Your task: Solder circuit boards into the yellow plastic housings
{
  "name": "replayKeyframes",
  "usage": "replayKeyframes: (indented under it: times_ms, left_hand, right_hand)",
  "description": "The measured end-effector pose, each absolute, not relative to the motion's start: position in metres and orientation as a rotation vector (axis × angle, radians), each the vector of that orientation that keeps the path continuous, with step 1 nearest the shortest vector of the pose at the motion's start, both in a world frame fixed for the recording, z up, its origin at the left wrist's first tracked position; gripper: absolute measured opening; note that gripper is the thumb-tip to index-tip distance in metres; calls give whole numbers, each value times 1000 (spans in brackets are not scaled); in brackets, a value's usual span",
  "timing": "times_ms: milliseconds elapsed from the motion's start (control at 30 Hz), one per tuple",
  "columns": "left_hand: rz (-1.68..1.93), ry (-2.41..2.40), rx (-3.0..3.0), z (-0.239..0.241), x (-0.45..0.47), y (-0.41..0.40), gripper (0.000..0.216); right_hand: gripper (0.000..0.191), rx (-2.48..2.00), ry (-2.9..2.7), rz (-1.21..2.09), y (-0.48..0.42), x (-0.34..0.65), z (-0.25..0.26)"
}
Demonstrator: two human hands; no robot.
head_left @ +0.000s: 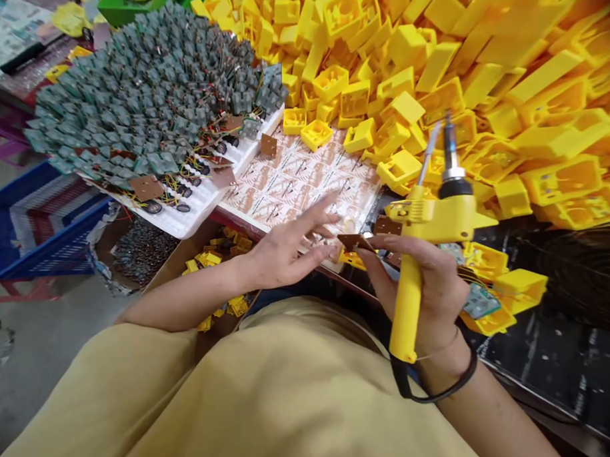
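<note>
My right hand (423, 286) grips a yellow soldering iron (430, 219) by its handle, tip pointing up, its black cord looping under my wrist. The fingertips of that hand also pinch a small brown circuit board (355, 241). My left hand (292, 245) is open beside it, fingers spread, its fingertips reaching toward the brown board over a panel of uncut brown boards (296, 181).
A huge heap of yellow plastic housings (441, 66) fills the right and back. A pile of green wired circuit boards (144, 96) lies on a white tray at left. A blue basket (40, 219) stands lower left, a box of yellow parts (224, 252) under the bench edge.
</note>
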State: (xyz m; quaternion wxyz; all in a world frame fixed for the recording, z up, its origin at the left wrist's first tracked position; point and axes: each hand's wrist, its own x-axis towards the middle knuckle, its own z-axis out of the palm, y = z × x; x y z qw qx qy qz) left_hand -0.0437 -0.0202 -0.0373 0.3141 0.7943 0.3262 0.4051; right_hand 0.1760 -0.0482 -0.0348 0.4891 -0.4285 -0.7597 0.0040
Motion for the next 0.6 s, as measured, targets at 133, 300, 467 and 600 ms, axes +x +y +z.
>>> replayKeyframes:
  times_ms: [133, 300, 467, 600]
  left_hand:
    - [1032, 932, 1790, -42, -49, -20, 61]
    - [1082, 801, 1493, -36, -17, -21, 45]
    - [1173, 650, 992, -25, 11, -24, 24]
    - [1073, 854, 1225, -16, -17, -5, 37]
  right_hand:
    - [59, -976, -1798, -20, -56, 184, -34]
    - [58, -962, -1822, -30, -62, 183, -39]
    - [63, -984, -1799, 4, -63, 179, -43]
    - [64, -1049, -1932, 44, -56, 197, -43]
